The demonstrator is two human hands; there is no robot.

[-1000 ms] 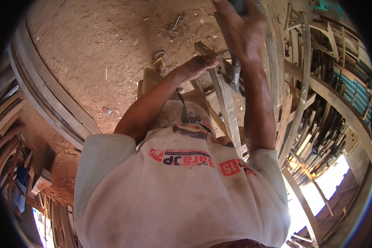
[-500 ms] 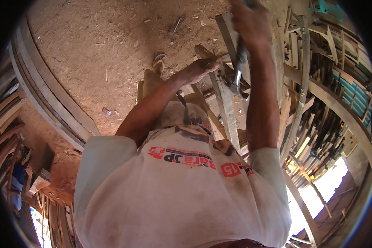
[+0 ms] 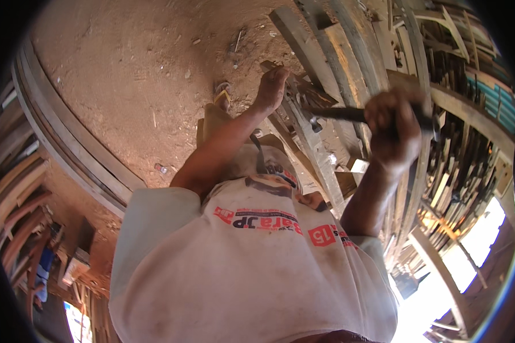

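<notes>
My right hand (image 3: 392, 126), a little blurred, is wrapped round the dark handle of a hammer (image 3: 343, 114). The hammer lies roughly level, its metal head pointing left over a narrow wooden beam (image 3: 313, 140). Beside the far end of that beam, my left hand (image 3: 273, 88) is closed, its fingers curled. Whatever may be inside those fingers is hidden. Between the beam and the boards behind it sit darker wooden pieces (image 3: 315, 94), partly covered by the hammer.
Long planks (image 3: 352, 51) lean and lie at the far right. More timber is stacked along the right side (image 3: 452, 160). Curved-looking boards (image 3: 68, 126) run along the left. A sandalled foot (image 3: 223, 94) stands on the dirt floor (image 3: 137, 74). A person in blue (image 3: 43, 271) is at the lower left.
My right hand has come down and nearer with the hammer, turning it from steep to nearly level. My left hand has shifted slightly away and curled from an outstretched pose.
</notes>
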